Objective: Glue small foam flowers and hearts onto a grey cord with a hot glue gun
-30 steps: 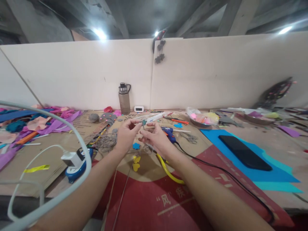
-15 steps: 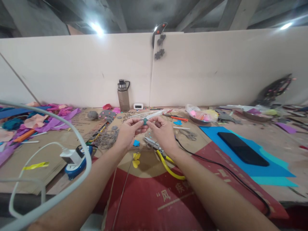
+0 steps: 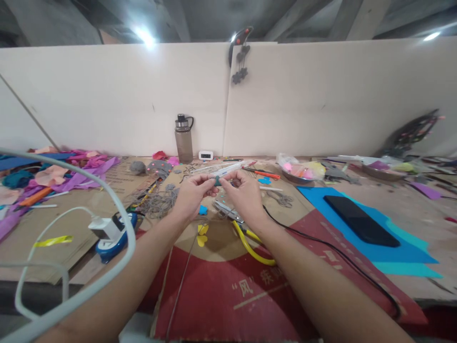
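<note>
The left hand (image 3: 194,195) and right hand (image 3: 244,194) pinch a small teal piece (image 3: 217,180) above the worktop (image 3: 410,209), a yellow-handled tool (image 3: 243,242) at its five o'clock, a blue cut-out (image 3: 203,210) at seven.

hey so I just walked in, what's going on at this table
A person is pinching a small dark teal piece between the fingertips of the left hand and right hand, above printed cardboard. Yellow-handled scissors lie beneath the right arm, partly hidden by it. Nearer the person than the hands are a blue cutout and yellow cutouts. Off to the right, a black phone rests on blue sheets.
</note>
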`<control>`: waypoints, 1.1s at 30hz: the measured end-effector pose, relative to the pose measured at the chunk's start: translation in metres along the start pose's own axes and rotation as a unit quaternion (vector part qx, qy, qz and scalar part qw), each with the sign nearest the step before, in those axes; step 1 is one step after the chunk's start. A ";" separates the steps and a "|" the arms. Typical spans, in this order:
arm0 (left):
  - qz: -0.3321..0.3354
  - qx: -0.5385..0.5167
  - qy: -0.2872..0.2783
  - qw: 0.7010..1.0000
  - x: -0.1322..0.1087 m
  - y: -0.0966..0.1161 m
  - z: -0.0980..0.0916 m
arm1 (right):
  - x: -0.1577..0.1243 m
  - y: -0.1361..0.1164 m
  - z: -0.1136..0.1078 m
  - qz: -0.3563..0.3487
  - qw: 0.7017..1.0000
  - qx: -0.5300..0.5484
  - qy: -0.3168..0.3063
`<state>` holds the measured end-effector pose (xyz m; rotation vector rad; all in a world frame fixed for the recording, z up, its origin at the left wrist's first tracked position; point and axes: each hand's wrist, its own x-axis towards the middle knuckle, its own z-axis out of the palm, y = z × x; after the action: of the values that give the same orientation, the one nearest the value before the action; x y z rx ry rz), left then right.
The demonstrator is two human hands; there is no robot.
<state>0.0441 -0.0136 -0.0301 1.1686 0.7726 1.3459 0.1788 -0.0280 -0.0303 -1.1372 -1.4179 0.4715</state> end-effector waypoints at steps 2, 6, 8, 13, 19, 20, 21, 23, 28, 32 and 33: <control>0.004 0.010 0.002 1.000 0.000 -0.001 0.000 | 0.000 0.000 0.000 0.000 1.000 -0.001 0.007; 0.024 0.041 -0.007 0.999 0.001 -0.003 -0.002 | -0.001 -0.002 -0.001 -0.001 1.000 -0.015 0.010; 0.035 0.061 -0.010 0.997 0.002 -0.004 -0.004 | -0.002 -0.002 -0.001 -0.005 1.000 -0.017 -0.001; 0.059 0.111 -0.017 0.992 0.003 -0.007 -0.007 | -0.001 -0.002 -0.001 -0.009 1.000 -0.020 -0.006; 0.023 0.041 -0.059 0.997 -0.001 -0.001 -0.002 | -0.001 0.002 -0.002 0.025 1.000 0.018 -0.002; 0.014 0.029 -0.061 0.998 -0.001 0.000 -0.002 | -0.001 0.003 -0.002 0.025 0.999 0.025 -0.004; 0.009 0.023 -0.061 0.998 -0.001 0.000 -0.001 | -0.002 0.003 -0.001 0.021 0.999 0.029 -0.009; 0.011 0.029 -0.054 0.998 0.000 -0.002 -0.002 | -0.003 0.005 -0.001 0.014 0.999 0.029 -0.018; 0.052 0.106 -0.038 0.992 0.002 -0.006 -0.007 | -0.007 0.005 0.001 0.019 0.999 0.006 -0.035; 0.076 0.191 -0.019 0.979 -0.001 -0.003 -0.006 | -0.008 0.007 0.003 0.023 0.999 0.018 -0.036; 0.083 0.204 -0.019 0.975 -0.001 -0.002 -0.006 | -0.008 0.007 0.003 0.027 0.999 0.027 -0.034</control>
<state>0.0392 -0.0137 -0.0337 1.6069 0.9710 1.3327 0.1773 -0.0307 -0.0411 -1.1267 -1.4274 0.5887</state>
